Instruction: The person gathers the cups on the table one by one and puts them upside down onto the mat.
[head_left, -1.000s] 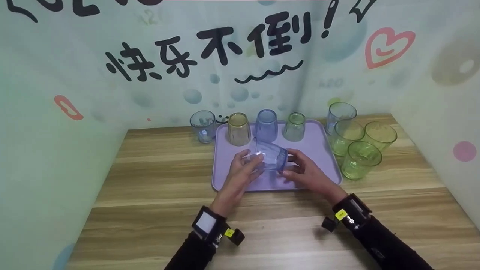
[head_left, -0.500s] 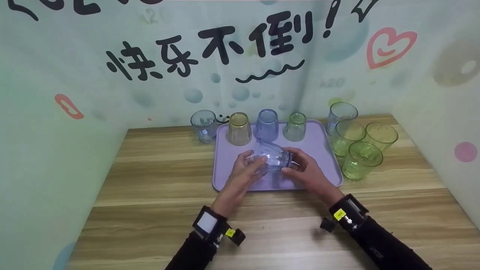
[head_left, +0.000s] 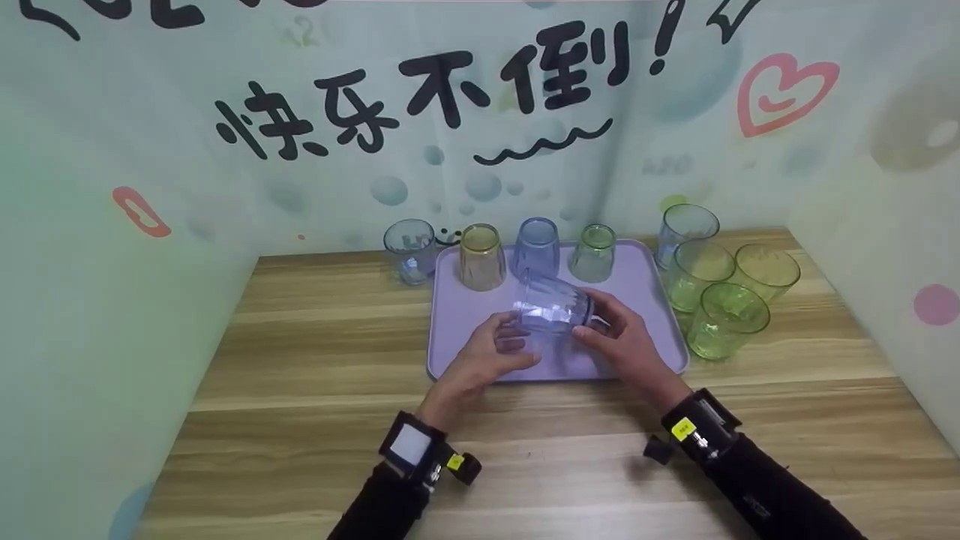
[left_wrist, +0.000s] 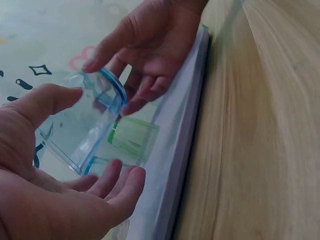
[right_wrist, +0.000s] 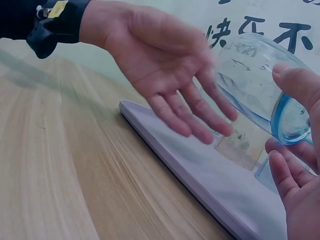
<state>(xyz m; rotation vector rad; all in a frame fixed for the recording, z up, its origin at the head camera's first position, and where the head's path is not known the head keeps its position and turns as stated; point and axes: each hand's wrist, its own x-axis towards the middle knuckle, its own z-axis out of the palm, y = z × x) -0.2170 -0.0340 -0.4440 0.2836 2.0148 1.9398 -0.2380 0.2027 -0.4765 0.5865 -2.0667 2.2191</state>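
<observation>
Sideways, faceted clear-blue tumbler [head_left: 553, 311] between right-hand fingers [head_left: 600, 330], over smooth lilac tray [head_left: 645, 300].

Clear cup [left_wrist: 87, 127] between both hands, left hand [left_wrist: 47, 195] seemingly loose

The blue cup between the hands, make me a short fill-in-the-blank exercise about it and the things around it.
1. The blue cup is gripped near its rim by the ____ hand.
2. The cup is held above a ____ tray.
3. The left hand has its fingers ____ beside the cup.
4. The table is made of ____.

Missing words: right; purple; open; wood
</observation>
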